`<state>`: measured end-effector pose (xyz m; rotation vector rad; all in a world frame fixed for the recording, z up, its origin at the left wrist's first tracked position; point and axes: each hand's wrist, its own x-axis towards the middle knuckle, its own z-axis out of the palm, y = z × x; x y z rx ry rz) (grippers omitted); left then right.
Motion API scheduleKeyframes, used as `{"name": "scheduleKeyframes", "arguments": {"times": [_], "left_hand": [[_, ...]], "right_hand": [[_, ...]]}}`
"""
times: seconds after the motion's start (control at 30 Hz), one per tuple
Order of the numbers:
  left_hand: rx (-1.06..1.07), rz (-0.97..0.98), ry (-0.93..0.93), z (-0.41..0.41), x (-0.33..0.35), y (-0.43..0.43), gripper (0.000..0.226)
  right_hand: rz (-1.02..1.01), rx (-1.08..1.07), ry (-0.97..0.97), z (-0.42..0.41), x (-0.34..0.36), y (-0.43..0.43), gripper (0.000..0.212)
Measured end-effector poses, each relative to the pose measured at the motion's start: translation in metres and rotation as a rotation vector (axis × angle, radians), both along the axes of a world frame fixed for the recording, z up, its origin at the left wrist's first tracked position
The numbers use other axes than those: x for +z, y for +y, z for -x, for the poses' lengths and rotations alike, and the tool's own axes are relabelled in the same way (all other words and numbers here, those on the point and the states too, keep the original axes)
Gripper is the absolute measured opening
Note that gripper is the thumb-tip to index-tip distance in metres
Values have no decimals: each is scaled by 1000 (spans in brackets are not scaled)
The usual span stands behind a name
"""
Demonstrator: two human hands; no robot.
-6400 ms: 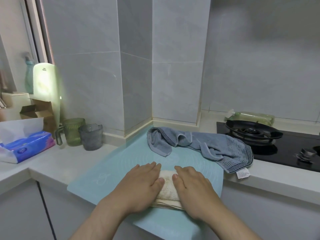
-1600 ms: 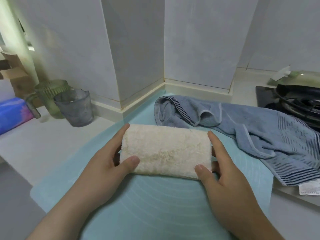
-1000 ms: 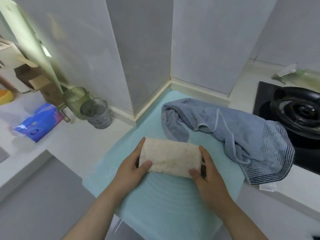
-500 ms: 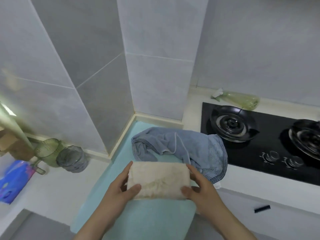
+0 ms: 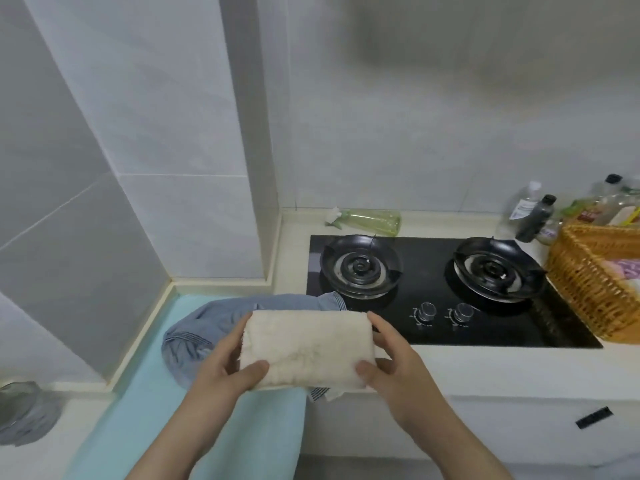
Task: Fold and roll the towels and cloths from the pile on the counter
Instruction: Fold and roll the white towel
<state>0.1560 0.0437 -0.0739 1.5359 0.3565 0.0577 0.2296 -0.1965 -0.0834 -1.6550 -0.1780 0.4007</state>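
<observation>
A rolled cream towel [image 5: 306,348] is held up in the air between both hands, above the counter's front edge. My left hand [image 5: 227,370] grips its left end, thumb on the front. My right hand [image 5: 389,365] grips its right end the same way. Behind and below the roll lies a crumpled blue striped towel [image 5: 204,327] on the light-blue mat [image 5: 149,403], mostly hidden by the roll and my hands.
A black two-burner gas hob [image 5: 433,289] lies to the right. A wicker basket [image 5: 595,282] with cloths in it stands at the far right, with bottles [image 5: 533,216] behind it. A green spray bottle [image 5: 370,221] lies by the wall. A grey cup [image 5: 24,410] stands at the left edge.
Both hands rolled the cream towel, lifted it off the mat and carried it right. The view turned right, bringing the hob and wicker basket into sight.
</observation>
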Motion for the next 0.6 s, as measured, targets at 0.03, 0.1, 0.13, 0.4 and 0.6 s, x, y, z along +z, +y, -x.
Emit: {"name": "scheduleKeyframes", "arguments": {"times": [0.03,0.1,0.13,0.4,0.6], "left_hand": [[-6,14,2,-8,0,-14,67],[-39,30,-4,-23,3,-42,66],[-63,32,-13,-32,4,-57,66],[-191,62,-82,-105,6,-192,72],[-296,68,-95,-146,11,-275,73]], "right_hand": [[8,-7,-5,-5,2,-16,65],[27,-23,-6,-15,7,-47,65],[34,-33,-6,-19,10,-64,65],[71,-183,-65,-59,22,-202,68],[59,-300,-86,-74,31,-286,65]]}}
